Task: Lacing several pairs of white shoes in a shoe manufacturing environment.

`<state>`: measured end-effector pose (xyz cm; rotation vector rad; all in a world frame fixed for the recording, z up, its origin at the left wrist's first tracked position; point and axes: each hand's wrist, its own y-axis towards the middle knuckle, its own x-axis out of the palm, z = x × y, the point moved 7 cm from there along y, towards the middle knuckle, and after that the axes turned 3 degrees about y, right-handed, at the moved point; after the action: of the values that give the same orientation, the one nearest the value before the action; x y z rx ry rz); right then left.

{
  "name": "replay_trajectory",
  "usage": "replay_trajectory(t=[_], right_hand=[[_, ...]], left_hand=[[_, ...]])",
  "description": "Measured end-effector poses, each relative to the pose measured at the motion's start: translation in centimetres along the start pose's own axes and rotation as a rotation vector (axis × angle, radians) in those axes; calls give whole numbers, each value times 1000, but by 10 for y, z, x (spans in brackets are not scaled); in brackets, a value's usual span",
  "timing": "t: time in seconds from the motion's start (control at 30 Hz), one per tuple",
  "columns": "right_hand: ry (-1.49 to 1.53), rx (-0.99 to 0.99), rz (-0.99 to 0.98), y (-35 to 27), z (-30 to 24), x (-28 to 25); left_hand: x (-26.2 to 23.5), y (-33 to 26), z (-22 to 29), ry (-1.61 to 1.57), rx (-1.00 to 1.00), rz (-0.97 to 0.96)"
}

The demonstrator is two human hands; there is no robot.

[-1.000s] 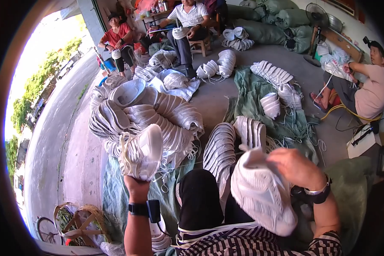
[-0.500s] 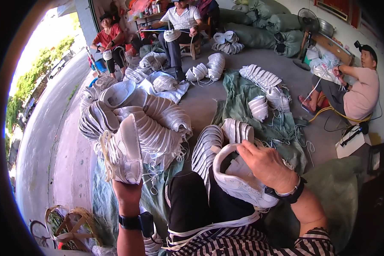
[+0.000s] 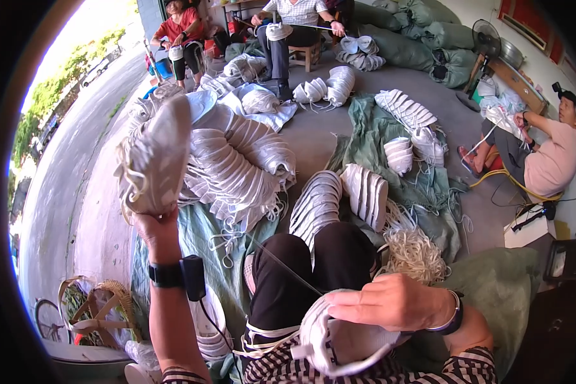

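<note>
My left hand (image 3: 156, 229) is raised on the left, closed round a white shoe upper (image 3: 163, 160) with dangling laces; motion blurs it. Over my lap my right hand (image 3: 400, 304) grips the collar of another white shoe upper (image 3: 361, 355), whose opening faces up. A thin grey strand (image 3: 278, 259) stretches from above my knee to that upper; what it is I cannot tell. White laces (image 3: 272, 333) lie across my lap. Just past my knees stand two nested stacks of white uppers (image 3: 317, 201), with a bundle of loose laces (image 3: 416, 256) beside them.
A large heap of nested uppers (image 3: 237, 160) lies ahead on the left. Green sheeting (image 3: 358, 128) covers part of the floor. Three people sit around: one in red (image 3: 185, 29), one in a checked shirt (image 3: 288, 32), one in pink (image 3: 550, 153). A woven basket (image 3: 102, 313) stands lower left.
My left hand has lifted its upper up and to the left. My right hand has drawn its upper down and closer to my body, uncovering the lace bundle. The whole view has shifted slightly.
</note>
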<state>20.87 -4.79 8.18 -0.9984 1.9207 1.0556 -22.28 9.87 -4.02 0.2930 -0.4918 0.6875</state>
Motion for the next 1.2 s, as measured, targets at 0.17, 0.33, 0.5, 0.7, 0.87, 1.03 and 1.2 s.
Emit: replay_trajectory(t=[0.17, 0.33, 0.5, 0.7, 0.87, 1.03, 1.2], right_hand=[[949, 429, 668, -27, 62, -23], [435, 449, 611, -15, 85, -42], [271, 506, 539, 13, 137, -1], [15, 527, 410, 45, 138, 37], [-3, 525, 289, 62, 126, 55], [344, 510, 460, 61, 122, 48], [237, 540, 410, 54, 123, 59]], left_hand=[[58, -73, -34, 42, -338, -96], [111, -141, -62, 413, -608, -688], [106, -162, -82, 673, -555, -874], [113, -173, -95, 387, -686, -766], [96, -163, -104, 557, -776, -724], [126, -165, -33, 735, -28, -792], [127, -205, -41, 1097, 289, -926]])
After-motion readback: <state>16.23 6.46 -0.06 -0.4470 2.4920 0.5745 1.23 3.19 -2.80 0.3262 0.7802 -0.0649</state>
